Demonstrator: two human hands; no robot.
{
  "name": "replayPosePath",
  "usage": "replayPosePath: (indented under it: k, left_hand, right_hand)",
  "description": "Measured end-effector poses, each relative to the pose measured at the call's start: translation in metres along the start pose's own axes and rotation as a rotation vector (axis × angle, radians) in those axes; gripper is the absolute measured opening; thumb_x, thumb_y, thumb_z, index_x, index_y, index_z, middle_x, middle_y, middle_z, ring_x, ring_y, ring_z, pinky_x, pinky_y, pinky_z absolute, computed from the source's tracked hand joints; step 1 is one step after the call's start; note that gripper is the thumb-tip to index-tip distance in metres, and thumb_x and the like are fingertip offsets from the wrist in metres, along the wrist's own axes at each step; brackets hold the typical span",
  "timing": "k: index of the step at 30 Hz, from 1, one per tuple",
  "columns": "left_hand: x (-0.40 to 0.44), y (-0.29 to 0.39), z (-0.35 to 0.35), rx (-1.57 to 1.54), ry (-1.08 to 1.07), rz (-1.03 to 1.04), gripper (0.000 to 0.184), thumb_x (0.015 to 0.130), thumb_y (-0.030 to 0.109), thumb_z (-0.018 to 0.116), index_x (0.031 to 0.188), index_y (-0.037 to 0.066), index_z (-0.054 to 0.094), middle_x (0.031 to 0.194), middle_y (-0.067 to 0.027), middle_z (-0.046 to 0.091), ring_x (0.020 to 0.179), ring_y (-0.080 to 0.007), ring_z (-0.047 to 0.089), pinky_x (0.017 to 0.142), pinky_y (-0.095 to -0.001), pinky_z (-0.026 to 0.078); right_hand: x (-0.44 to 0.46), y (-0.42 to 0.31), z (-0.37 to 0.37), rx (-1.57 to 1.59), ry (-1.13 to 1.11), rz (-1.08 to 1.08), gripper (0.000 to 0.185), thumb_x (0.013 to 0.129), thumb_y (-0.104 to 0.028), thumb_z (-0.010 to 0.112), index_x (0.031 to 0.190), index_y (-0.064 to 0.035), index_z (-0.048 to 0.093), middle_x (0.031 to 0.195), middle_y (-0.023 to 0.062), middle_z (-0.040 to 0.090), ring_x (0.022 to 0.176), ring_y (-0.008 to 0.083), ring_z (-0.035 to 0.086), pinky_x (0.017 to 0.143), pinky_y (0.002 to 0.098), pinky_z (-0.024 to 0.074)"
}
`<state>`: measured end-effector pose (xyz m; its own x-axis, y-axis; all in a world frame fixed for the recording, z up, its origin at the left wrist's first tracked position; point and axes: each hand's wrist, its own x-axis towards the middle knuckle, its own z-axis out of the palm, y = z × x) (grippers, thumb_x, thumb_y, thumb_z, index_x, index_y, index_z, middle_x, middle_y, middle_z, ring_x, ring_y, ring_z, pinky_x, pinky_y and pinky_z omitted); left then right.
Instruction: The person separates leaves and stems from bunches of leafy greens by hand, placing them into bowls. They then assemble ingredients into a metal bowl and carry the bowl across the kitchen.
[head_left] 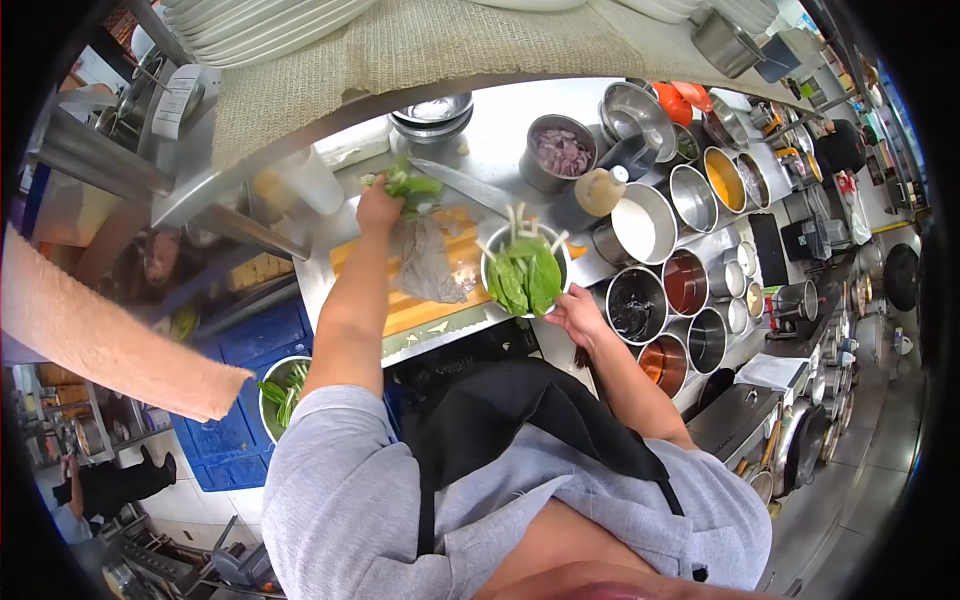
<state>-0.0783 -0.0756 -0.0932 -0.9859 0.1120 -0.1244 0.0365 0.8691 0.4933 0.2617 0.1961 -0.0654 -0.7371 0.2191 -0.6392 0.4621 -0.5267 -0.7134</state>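
Note:
At the back of the yellow cutting board (447, 238), my left hand (378, 207) is closed on some green vegetable pieces (415, 188). My right hand (578, 318) grips the rim of a metal bowl (568, 268) at the front right of the board. Leafy greens (527, 275) with pale stems fill this bowl, their stems pointing away from me. Between my hands a crumpled grey cloth (432, 262) lies on the board. Behind it rests a large knife (460, 186), its blade touching or close to the green pieces.
A pot of chopped red onion (562, 150), a squeeze bottle (600, 192) and several sauce pots stand right of the board. A plate shelf (400, 50) overhangs the counter. Another bowl of greens (285, 395) sits low left. A bare forearm (120, 335) reaches in from the left.

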Motion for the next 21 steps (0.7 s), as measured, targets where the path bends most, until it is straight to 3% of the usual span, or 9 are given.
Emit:
replayPosePath:
  k: [1,4,8,9,13,15,19,21]
  left_hand:
    - [0.000,-0.010,-0.005,-0.056,0.077,0.101,0.061,0.070,0.024,0.072,0.128,0.015,0.056,0.115,-0.0168,0.063,0.107,-0.0331,0.062,0.091,-0.0435,0.051]
    - [-0.017,-0.023,-0.035,-0.268,0.024,0.176,0.063,0.069,0.022,0.073,0.129,0.015,0.056,0.115,-0.0166,0.064,0.106,-0.0349,0.061,0.090,-0.0439,0.050]
    - [-0.067,-0.027,-0.040,-0.056,-0.121,0.329,0.070,0.068,0.023,0.075,0.134,0.014,0.053,0.131,-0.0184,0.054,0.119,-0.0372,0.052,0.098,-0.0415,0.045]
    - [-0.092,-0.009,-0.047,0.091,-0.190,0.291,0.074,0.067,0.024,0.078,0.135,0.015,0.050,0.137,-0.0185,0.047,0.125,-0.0400,0.045,0.101,-0.0456,0.042]
    - [-0.158,0.013,-0.023,0.247,0.000,0.309,0.076,0.064,0.028,0.083,0.132,0.017,0.051,0.127,-0.0184,0.051,0.119,-0.0423,0.047,0.100,-0.0491,0.043]
    - [-0.175,0.020,-0.017,0.239,0.015,0.407,0.074,0.064,0.031,0.084,0.129,0.018,0.051,0.129,-0.0179,0.049,0.119,-0.0427,0.046,0.097,-0.0531,0.043]
    - [-0.174,0.000,-0.005,0.156,-0.124,0.434,0.066,0.066,0.026,0.082,0.125,0.019,0.054,0.126,-0.0166,0.053,0.115,-0.0401,0.051,0.091,-0.0498,0.046]
    - [-0.157,-0.014,0.001,0.053,-0.016,0.388,0.059,0.067,0.022,0.081,0.120,0.020,0.056,0.114,-0.0145,0.059,0.106,-0.0369,0.057,0.082,-0.0467,0.050]
  right_hand:
    - [0.000,-0.004,0.004,0.012,0.003,0.003,0.024,0.091,-0.001,0.049,0.115,-0.0011,0.050,0.099,0.0119,0.066,0.076,0.0202,0.068,0.066,0.0322,0.0588]
    - [0.005,-0.007,0.007,0.026,0.020,0.032,0.023,0.090,-0.001,0.050,0.113,-0.0010,0.050,0.097,0.0114,0.065,0.074,0.0195,0.067,0.065,0.0320,0.0591]
    - [0.015,0.000,0.001,0.035,-0.014,-0.001,0.024,0.090,-0.001,0.050,0.114,-0.0011,0.051,0.098,0.0116,0.066,0.073,0.0195,0.067,0.063,0.0305,0.0593]
    - [0.014,-0.001,0.002,0.026,-0.012,-0.003,0.025,0.090,-0.001,0.050,0.115,-0.0010,0.051,0.099,0.0119,0.066,0.073,0.0197,0.068,0.063,0.0305,0.0593]
    - [0.011,-0.001,0.005,0.005,0.002,-0.019,0.027,0.090,0.000,0.049,0.118,-0.0005,0.051,0.101,0.0126,0.067,0.076,0.0205,0.069,0.064,0.0303,0.0592]
    - [0.009,0.002,0.006,0.014,0.017,-0.020,0.027,0.090,0.000,0.049,0.118,-0.0006,0.051,0.101,0.0126,0.067,0.076,0.0205,0.069,0.064,0.0303,0.0592]
    - [0.004,0.002,0.014,0.027,0.040,-0.040,0.027,0.091,-0.001,0.049,0.118,-0.0005,0.050,0.102,0.0126,0.066,0.076,0.0210,0.069,0.064,0.0307,0.0593]
    - [0.001,0.009,0.016,0.029,0.068,-0.054,0.025,0.092,-0.001,0.048,0.117,0.0006,0.050,0.103,0.0136,0.066,0.077,0.0214,0.068,0.065,0.0309,0.0593]
